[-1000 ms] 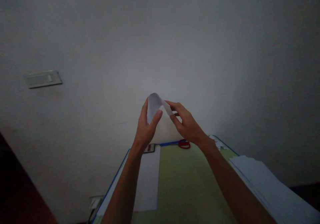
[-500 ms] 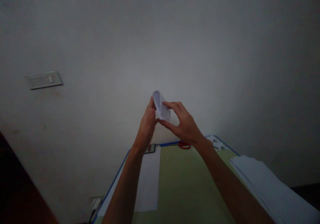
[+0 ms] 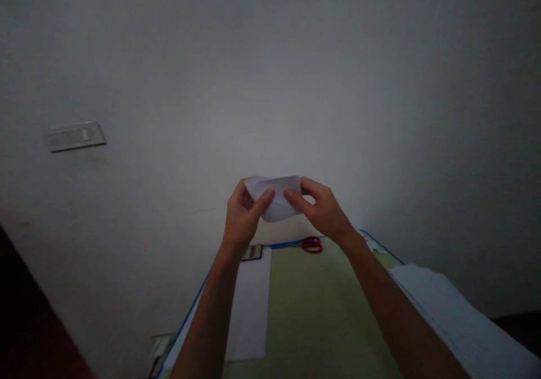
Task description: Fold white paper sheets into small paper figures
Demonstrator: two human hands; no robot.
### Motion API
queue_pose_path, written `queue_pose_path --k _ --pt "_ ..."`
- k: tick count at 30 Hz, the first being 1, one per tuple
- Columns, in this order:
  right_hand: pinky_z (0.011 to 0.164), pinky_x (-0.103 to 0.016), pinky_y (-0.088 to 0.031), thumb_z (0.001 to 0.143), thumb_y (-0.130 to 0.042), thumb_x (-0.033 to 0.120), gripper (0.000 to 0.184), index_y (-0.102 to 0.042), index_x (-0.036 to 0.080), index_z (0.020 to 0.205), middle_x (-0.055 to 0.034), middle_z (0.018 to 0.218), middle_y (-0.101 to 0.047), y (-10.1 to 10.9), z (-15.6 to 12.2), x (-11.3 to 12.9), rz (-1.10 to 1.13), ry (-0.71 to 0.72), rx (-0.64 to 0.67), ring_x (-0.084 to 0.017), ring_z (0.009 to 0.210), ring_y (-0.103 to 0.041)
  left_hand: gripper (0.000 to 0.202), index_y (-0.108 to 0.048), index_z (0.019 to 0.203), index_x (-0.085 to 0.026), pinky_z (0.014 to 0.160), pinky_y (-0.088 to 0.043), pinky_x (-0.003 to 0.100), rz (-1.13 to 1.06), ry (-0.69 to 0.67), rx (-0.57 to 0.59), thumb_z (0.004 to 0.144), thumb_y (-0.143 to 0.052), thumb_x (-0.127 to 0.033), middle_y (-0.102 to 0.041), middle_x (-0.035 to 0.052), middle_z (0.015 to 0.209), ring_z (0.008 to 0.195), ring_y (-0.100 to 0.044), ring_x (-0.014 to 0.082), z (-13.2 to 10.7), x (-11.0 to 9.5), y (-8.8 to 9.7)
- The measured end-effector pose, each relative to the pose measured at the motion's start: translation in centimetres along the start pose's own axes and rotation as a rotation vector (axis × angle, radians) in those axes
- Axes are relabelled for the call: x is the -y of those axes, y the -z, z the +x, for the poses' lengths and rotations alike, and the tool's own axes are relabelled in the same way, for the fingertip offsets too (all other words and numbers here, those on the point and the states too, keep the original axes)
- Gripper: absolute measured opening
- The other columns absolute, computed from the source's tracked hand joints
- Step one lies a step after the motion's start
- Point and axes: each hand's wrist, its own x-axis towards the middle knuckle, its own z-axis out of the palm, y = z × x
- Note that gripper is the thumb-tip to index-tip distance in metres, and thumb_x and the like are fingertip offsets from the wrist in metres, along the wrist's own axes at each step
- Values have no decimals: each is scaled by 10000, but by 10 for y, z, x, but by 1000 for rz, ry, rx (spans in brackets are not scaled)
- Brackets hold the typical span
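A small folded piece of white paper (image 3: 279, 203) is held up in front of the wall, above the far edge of the table. My left hand (image 3: 244, 212) grips its left side, thumb on the near face and fingers behind. On the other side, my right hand (image 3: 321, 205) pinches the paper the same way, its thumb pressed near the middle. The paper's broad face is turned to me, and its upper edge shows a fold. Most of the fingertips are hidden behind it.
The green table (image 3: 313, 305) has a blue edge. Red-handled scissors (image 3: 311, 245) lie at its far side, near a dark-framed flat object (image 3: 252, 252). White sheets lie at left (image 3: 249, 311) and in a stack at right (image 3: 456, 317), with paper scraps (image 3: 374, 246) behind. A switch plate (image 3: 76, 136) is on the wall.
The folded paper has turned from nearly edge-on to broad face toward me and dropped slightly. My hands have moved apart to its two sides, both thumbs now on the near face.
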Motion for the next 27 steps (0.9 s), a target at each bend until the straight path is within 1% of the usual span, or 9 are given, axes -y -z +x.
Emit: queue_pose_path --k 3,6,11,16,20,27 --pt "803 -336 -561 939 -682 346 143 -718 209 952 -31 932 -725 0 1 2 51 25 -107 -184 862 -674 342 -643 1000 -191 741 -541 259 6 -9 -13 809 -834 -400 -684 30 904 836 -650 163 0 -3 -1" --pt "818 -344 -574 943 -682 339 141 -736 231 1015 -33 971 -742 1 2 5 49 50 -187 -188 895 -685 342 -639 1001 -195 763 -540 264 20 -4 -19 805 -837 -394 -688 30 922 854 -652 166 -1 -4 -1" --pt "807 -339 -566 966 -650 305 121 -747 232 963 -37 970 -746 2 3 9 28 89 -191 -188 899 -684 352 -628 1005 -195 729 -522 249 34 1 -26 810 -831 -406 -672 25 908 832 -637 160 -2 -6 -1" --pt "788 -324 -555 985 -626 288 148 -762 229 974 -42 977 -751 1 3 12 5 114 -184 -186 911 -682 359 -607 994 -193 682 -502 219 40 -5 -40 801 -838 -387 -644 3 858 782 -615 138 -2 -8 -2" --pt "775 -312 -549 986 -627 276 155 -774 229 970 -42 966 -754 2 3 11 -8 125 -179 -179 905 -681 379 -594 989 -192 659 -493 210 52 5 -42 791 -840 -401 -636 -6 838 750 -607 129 -2 -9 -3" --pt "778 -316 -543 985 -617 235 158 -772 229 958 -39 957 -752 2 4 11 -33 147 -185 -177 897 -682 369 -588 984 -195 637 -479 199 73 -9 -49 796 -834 -395 -627 -13 820 735 -598 125 -2 -11 -4"
